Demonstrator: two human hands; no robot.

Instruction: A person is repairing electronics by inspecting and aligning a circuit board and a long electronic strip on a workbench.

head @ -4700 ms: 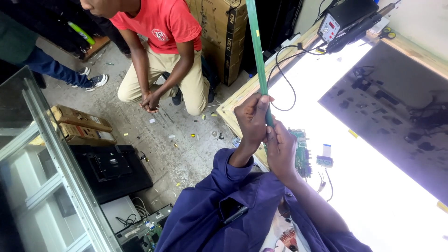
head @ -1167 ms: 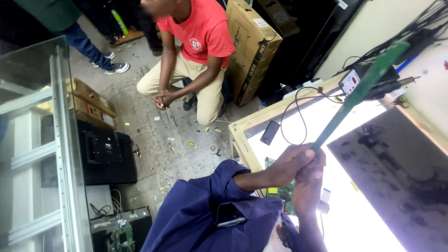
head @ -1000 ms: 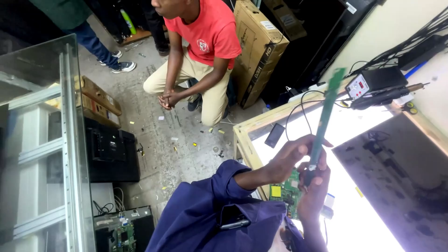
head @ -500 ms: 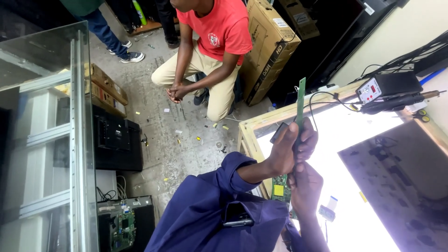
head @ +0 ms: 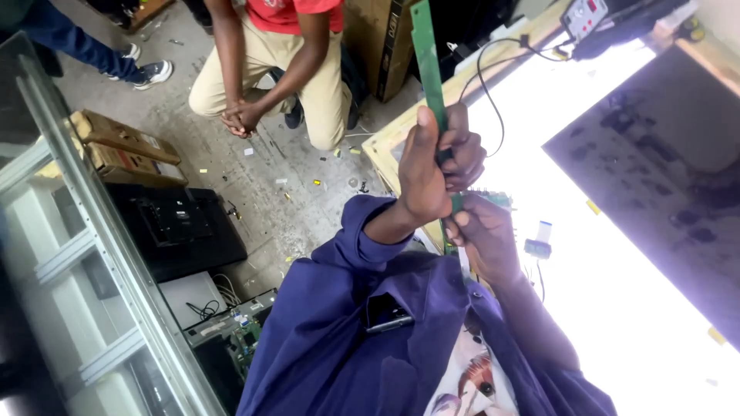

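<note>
- A long, narrow green circuit strip [head: 428, 73] is clamped by the left hand [head: 433, 166] and right hand [head: 486, 235] at frame centre.
- Held only at its lower end, the strip could be bent or snapped.

I see a bright white lit screen panel [head: 617, 254] filling the desk on the right, framed in pale wood. A dark sheet [head: 655, 162] lies across its upper right part. At the top right a small grey meter [head: 583, 14] with a red display sits at the panel's edge. A tall brown cardboard box [head: 381, 38] stands on the floor at top centre. Two flat brown cartons [head: 127, 150] lie stacked on the floor at left, and just below them a black flat screen [head: 181, 227] lies face down.
</note>
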